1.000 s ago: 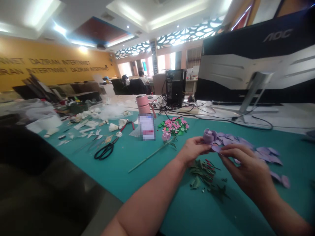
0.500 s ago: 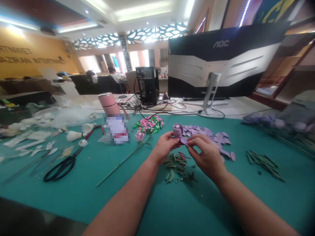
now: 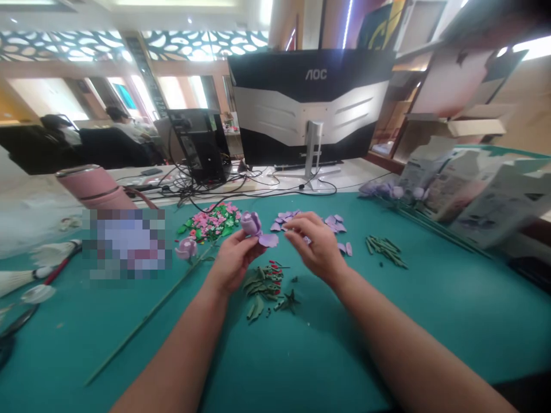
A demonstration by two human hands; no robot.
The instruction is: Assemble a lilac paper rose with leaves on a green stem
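Note:
My left hand (image 3: 232,261) is closed around the base of a purple foam rose bud (image 3: 252,223), held just above the teal table mat (image 3: 301,355). One loose petal sticks out from the bud toward the right. My right hand (image 3: 316,246) hovers a short way to the right of the bud, fingers loosely bent and apart, with nothing seen in them. It is over a scatter of purple petals (image 3: 333,222). Below both hands lies a small heap of green leaves and red bits (image 3: 267,284).
A pink rose on a long stem (image 3: 187,248) and pink-green blossoms (image 3: 210,221) lie left of the bud. Green stem pieces (image 3: 385,249), finished purple flowers (image 3: 387,190) and packets (image 3: 473,195) sit right. Behind stand a monitor (image 3: 310,103), cables, pink flask (image 3: 92,186). People sit far back.
The view has swung right and down. My right hand has let go of the petal at the bud and drawn away to the right, over the petal pile.

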